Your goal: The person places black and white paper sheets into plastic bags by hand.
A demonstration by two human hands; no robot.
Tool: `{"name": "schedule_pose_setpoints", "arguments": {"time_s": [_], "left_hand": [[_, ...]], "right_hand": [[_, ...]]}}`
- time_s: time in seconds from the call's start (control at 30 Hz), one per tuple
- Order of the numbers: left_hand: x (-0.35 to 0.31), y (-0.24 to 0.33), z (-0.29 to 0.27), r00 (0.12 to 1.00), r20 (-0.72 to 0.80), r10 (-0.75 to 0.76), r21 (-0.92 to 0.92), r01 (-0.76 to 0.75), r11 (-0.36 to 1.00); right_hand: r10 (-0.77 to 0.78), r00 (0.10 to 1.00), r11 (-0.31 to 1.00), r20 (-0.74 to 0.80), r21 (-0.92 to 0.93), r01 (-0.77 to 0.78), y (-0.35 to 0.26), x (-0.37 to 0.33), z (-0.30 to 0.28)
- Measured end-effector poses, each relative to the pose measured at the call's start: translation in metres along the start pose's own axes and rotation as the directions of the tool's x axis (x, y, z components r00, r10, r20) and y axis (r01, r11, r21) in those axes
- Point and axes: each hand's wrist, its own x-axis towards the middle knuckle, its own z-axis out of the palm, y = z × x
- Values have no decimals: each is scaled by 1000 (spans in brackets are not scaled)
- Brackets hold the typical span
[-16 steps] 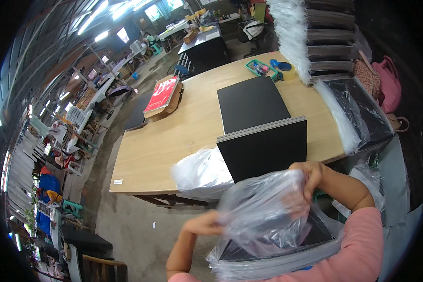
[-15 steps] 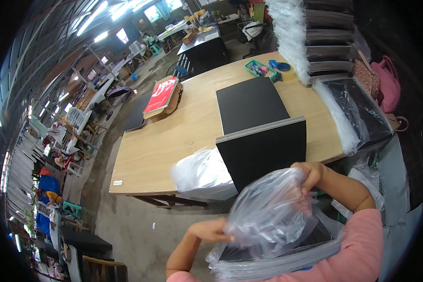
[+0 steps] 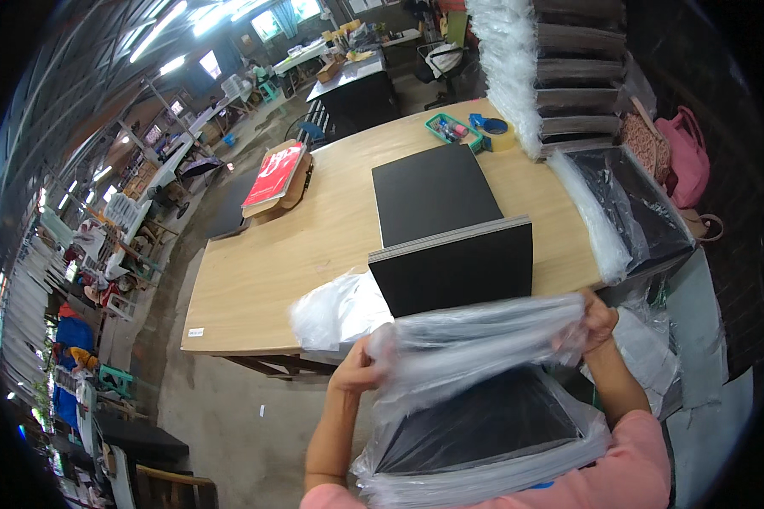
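Wooden worktable (image 3: 263, 280) at twelve o'clock, we grasp clear plastic wrapping (image 3: 484, 335), left hand (image 3: 358, 369) at its nine o'clock end, right hand (image 3: 598, 321) at three, above a black, plastic-covered stack (image 3: 484, 424).

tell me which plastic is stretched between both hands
The plastic at the far end of the nearest stack, gripped by the left hand and right hand; the crumpled plastic on the table and that on the tall stack are in neither.
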Motion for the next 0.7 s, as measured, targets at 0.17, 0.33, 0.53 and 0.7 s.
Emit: {"name": "schedule_pose_setpoints", "arguments": {"time_s": [0.17, 0.33, 0.53, 0.7], "left_hand": [[52, -4, 3, 756, -389, 527, 787, -25, 617], [33, 9, 11, 779, -26, 627, 996, 75, -52], [-15, 24, 16, 754, 179, 632, 984, -148, -102], [-14, 8, 5, 699, 282, 657, 954, -130, -270]], "right_hand": [[-609, 772, -280, 182, -960, 5, 2, 60, 1], [-536, 694, -533, 481, -830, 163, -3, 79, 10], [-360, 774, -596, 521, -767, 239, -11, 35, 21], [-408, 736, -576, 540, -778, 251, 1, 19, 8]]}}
